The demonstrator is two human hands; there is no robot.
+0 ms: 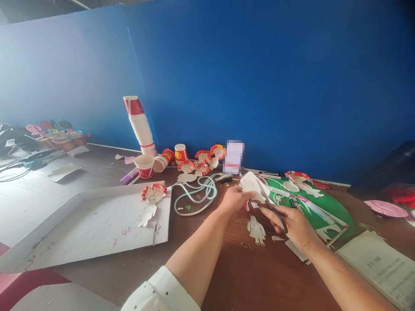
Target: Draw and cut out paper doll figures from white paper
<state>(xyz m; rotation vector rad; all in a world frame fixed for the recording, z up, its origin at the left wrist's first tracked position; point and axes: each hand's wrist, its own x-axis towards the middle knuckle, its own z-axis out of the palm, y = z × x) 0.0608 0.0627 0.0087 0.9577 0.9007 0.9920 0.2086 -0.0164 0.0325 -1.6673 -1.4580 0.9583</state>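
Note:
Pinched in my left hand (238,199) is a piece of white paper (251,183) with drawn lines on it. My right hand (296,226) has its fingers through the handles of a pair of scissors (278,215), whose blades reach up to the paper's right edge. Below the hands a cut-out paper figure (256,230) lies flat on the brown table. Small paper scraps (277,238) are scattered around it. To the right, a green round sheet (339,209) lies under markers (319,211) and paper offcuts.
A white cardboard tray (97,233) at left bears a paper doll (152,196) with a red fringed head. Similar dolls (202,156) stand near the blue partition (259,77). A leaning stack of paper cups (141,125), a coiled pale cable (210,194) and a book (379,263) are around.

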